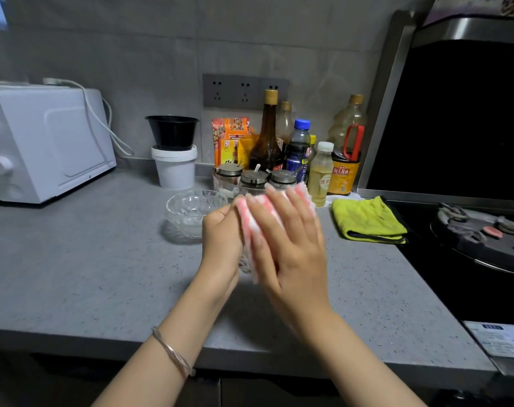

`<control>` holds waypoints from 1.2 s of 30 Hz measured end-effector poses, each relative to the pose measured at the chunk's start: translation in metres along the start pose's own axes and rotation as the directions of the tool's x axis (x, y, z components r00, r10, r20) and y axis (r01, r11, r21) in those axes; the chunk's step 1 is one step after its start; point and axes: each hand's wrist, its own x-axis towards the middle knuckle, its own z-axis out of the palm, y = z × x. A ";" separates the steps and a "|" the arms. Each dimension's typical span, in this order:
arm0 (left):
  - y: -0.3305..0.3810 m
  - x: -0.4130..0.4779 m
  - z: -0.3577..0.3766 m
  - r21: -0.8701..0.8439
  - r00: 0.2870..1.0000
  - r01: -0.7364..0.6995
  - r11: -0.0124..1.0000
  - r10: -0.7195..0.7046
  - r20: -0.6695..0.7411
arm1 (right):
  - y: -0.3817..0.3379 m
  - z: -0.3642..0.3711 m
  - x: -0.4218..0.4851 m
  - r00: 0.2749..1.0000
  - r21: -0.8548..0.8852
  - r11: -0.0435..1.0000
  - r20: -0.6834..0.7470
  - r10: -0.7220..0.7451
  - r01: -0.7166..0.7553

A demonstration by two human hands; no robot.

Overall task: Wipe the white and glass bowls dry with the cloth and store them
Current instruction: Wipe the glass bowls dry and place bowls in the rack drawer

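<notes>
1. Both hands are up over the speckled grey bench, left hand [222,236] and right hand [288,239] pressed together around a pink-and-white checked cloth [251,223].
2. Something glassy peeks out under the cloth, can't tell what.
3. Clear cut-glass bowl [192,211] sits on the bench just left of the hands, untouched.

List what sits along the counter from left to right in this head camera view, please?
White microwave → white tub with black bowl on top → glass bowl → sauce bottles → yellow-green cloth → stove.
</notes>
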 end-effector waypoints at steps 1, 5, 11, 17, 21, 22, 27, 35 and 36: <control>0.000 0.000 -0.001 0.013 1.000 -0.011 1.000 0.011 -0.001 | 0.000 -0.002 0.005 0.998 0.048 0.997 0.018 0.054 -0.055; 0.000 0.001 -0.007 -0.046 0.999 -0.021 0.999 0.020 -0.031 | 0.006 -0.010 0.021 0.911 0.468 0.787 0.116 0.395 -0.401; 0.000 0.001 -0.008 -0.192 0.997 0.016 0.981 -0.031 -0.076 | 0.004 0.005 0.010 0.396 0.764 -0.138 0.470 0.789 -0.630; 0.000 0.011 -0.018 0.152 0.980 0.110 0.982 -0.133 0.149 | 0.014 -0.005 0.020 0.518 0.794 0.076 0.318 0.794 -0.604; 0.004 0.018 -0.039 0.253 0.747 0.456 0.853 -0.521 0.412 | 0.020 -0.014 0.020 0.840 0.753 0.531 0.053 0.539 -0.388; 0.007 0.016 -0.042 0.235 0.651 0.571 0.786 -0.608 0.453 | 0.024 -0.015 0.018 0.918 0.664 0.684 0.008 0.396 -0.301; 0.009 0.008 -0.048 0.018 0.631 0.666 0.746 -0.576 0.520 | 0.038 -0.023 0.013 0.988 0.388 0.917 0.152 0.036 -0.093; -0.017 -0.004 -0.030 0.097 0.960 0.134 0.986 -0.153 0.234 | 0.017 -0.038 0.030 0.955 0.287 0.956 0.296 -0.031 -0.058; -0.019 -0.004 -0.028 0.082 0.969 0.090 0.993 -0.107 0.222 | 0.016 -0.035 0.026 0.927 0.144 0.988 0.357 -0.111 0.062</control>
